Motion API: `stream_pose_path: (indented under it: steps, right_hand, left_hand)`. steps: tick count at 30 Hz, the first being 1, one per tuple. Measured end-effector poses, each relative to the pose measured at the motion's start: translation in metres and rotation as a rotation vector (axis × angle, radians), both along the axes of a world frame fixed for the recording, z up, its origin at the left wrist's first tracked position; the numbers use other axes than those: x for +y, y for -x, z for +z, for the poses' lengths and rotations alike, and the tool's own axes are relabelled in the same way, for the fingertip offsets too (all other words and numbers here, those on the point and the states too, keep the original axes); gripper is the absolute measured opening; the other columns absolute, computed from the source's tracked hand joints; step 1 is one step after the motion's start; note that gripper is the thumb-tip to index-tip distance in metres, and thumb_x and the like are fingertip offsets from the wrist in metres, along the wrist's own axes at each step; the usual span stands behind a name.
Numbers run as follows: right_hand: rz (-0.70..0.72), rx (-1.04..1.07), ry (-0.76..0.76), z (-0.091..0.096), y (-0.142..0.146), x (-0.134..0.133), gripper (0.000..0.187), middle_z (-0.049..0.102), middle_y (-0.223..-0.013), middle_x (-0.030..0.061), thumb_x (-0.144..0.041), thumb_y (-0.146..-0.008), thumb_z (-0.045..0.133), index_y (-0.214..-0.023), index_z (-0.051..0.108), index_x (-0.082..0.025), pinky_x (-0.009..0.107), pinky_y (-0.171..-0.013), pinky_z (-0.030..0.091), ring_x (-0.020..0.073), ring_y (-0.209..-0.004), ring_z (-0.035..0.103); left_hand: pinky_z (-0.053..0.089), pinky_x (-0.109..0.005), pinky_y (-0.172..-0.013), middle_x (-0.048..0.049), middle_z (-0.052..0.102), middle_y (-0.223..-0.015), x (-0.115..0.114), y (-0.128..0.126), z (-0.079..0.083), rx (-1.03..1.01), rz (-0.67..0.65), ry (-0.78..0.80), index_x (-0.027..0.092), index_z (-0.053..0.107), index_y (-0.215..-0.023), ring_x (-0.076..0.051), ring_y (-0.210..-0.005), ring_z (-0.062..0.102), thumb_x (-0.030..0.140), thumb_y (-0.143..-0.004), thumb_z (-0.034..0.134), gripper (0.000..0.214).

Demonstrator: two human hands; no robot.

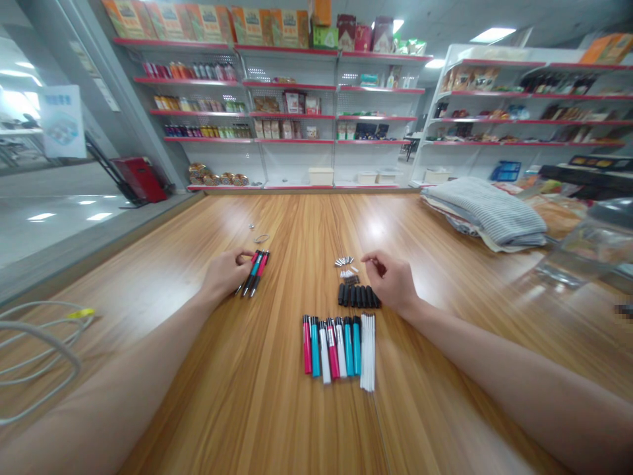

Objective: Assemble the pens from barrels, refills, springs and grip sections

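My left hand [228, 272] is closed at the left end of a small row of assembled pens [256, 272], red and blue with black grips. Its fingertips pinch the upper part of a pen partly hidden by the hand. On the right, my right hand [393, 282] has its fingers curled in, and whatever they may hold is hidden. Beside its fingertips lie small silver pen tips [344, 262], with tiny white pieces and springs [351, 280] below them. Black rubber grips [359, 296] form a row under that hand. Nearer me are red, blue and white pen barrels [331, 348] and white refills [368, 351].
A metal ring [261, 238] lies beyond the assembled pens. Folded striped cloth [487, 210] and a clear jar [583, 244] stand at the right. A white cable [44, 343] coils at the left edge. Stocked shelves [297, 86] rise behind the table [237, 409].
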State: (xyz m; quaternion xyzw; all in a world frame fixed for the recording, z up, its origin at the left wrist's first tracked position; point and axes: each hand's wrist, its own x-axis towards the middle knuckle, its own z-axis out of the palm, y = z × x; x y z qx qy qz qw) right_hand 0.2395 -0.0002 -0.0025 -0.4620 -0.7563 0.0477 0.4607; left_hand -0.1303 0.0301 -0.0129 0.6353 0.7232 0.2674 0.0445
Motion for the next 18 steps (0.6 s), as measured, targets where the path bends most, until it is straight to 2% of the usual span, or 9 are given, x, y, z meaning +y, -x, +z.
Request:
stream_pose_path:
  steps: [3,5,7,9,11,14,16,18]
  right_hand:
    - [-0.076,0.058,0.049,-0.005,-0.005,0.009,0.02,0.057,-0.057,-0.0009,-0.024,-0.084,0.048,-0.089,0.066,-0.018,0.024,-0.05,0.037,0.0117,-0.049,0.05]
    - [-0.09,0.089,0.105,-0.009,-0.009,0.016,0.02,0.061,-0.06,0.0,-0.024,-0.082,0.048,-0.089,0.066,-0.017,0.024,-0.051,0.039,0.0128,-0.052,0.053]
    - [-0.087,0.093,0.156,-0.012,-0.011,0.022,0.02,0.063,-0.063,0.0006,-0.024,-0.079,0.05,-0.089,0.066,-0.017,0.025,-0.054,0.041,0.0136,-0.055,0.056]
    - [-0.08,0.072,0.197,-0.014,-0.012,0.025,0.019,0.065,-0.067,0.0007,-0.024,-0.077,0.052,-0.087,0.066,-0.017,0.025,-0.058,0.043,0.0137,-0.058,0.058]
    - [-0.078,0.05,0.232,-0.015,-0.013,0.027,0.018,0.067,-0.069,0.0005,-0.023,-0.075,0.053,-0.086,0.066,-0.018,0.026,-0.06,0.044,0.0134,-0.06,0.059]
    - [-0.072,0.035,0.258,-0.016,-0.012,0.028,0.018,0.067,-0.071,0.0007,-0.023,-0.075,0.053,-0.086,0.067,-0.018,0.025,-0.061,0.045,0.0133,-0.062,0.06]
    - [-0.066,0.032,0.263,-0.015,-0.012,0.028,0.019,0.068,-0.072,0.0007,-0.023,-0.075,0.053,-0.087,0.067,-0.018,0.025,-0.061,0.045,0.0133,-0.063,0.06]
    - [-0.072,0.032,0.271,-0.014,-0.012,0.027,0.018,0.068,-0.072,0.0007,-0.023,-0.075,0.053,-0.086,0.067,-0.018,0.025,-0.062,0.045,0.0133,-0.063,0.06]
  left_hand:
    - [0.044,-0.029,-0.073,-0.0036,0.068,-0.078,-0.003,-0.005,0.003,0.076,-0.001,-0.07,0.021,0.067,-0.109,-0.022,-0.079,0.063,0.046,-0.079,0.047,0.044]
    - [0.043,-0.035,-0.088,-0.0081,0.067,-0.097,-0.005,-0.01,0.004,0.157,-0.037,-0.194,0.021,0.063,-0.117,-0.025,-0.098,0.059,0.047,-0.08,0.047,0.048]
    - [0.035,-0.038,-0.102,-0.01,0.058,-0.123,-0.006,-0.015,0.004,0.207,-0.152,-0.293,0.023,0.055,-0.127,-0.026,-0.118,0.049,0.044,-0.081,0.048,0.051]
    - [0.028,-0.039,-0.11,-0.008,0.046,-0.139,-0.004,-0.016,0.002,0.21,-0.312,-0.292,0.024,0.05,-0.132,-0.024,-0.13,0.039,0.038,-0.082,0.047,0.052]
    - [0.025,-0.039,-0.113,-0.0059,0.042,-0.143,-0.001,-0.016,-0.002,0.188,-0.422,-0.216,0.023,0.052,-0.131,-0.023,-0.133,0.035,0.035,-0.083,0.047,0.05]
    - [0.025,-0.041,-0.113,-0.0066,0.047,-0.138,0.001,-0.013,-0.005,0.141,-0.458,-0.136,0.021,0.059,-0.123,-0.023,-0.131,0.038,0.033,-0.083,0.047,0.044]
    - [0.027,-0.042,-0.112,-0.0074,0.05,-0.135,-0.001,-0.014,-0.002,0.11,-0.454,-0.18,0.02,0.061,-0.119,-0.023,-0.128,0.041,0.031,-0.082,0.048,0.041]
    - [0.029,-0.043,-0.111,-0.0075,0.053,-0.131,-0.007,-0.019,0.004,0.079,-0.453,-0.294,0.021,0.061,-0.116,-0.023,-0.125,0.044,0.028,-0.081,0.049,0.038]
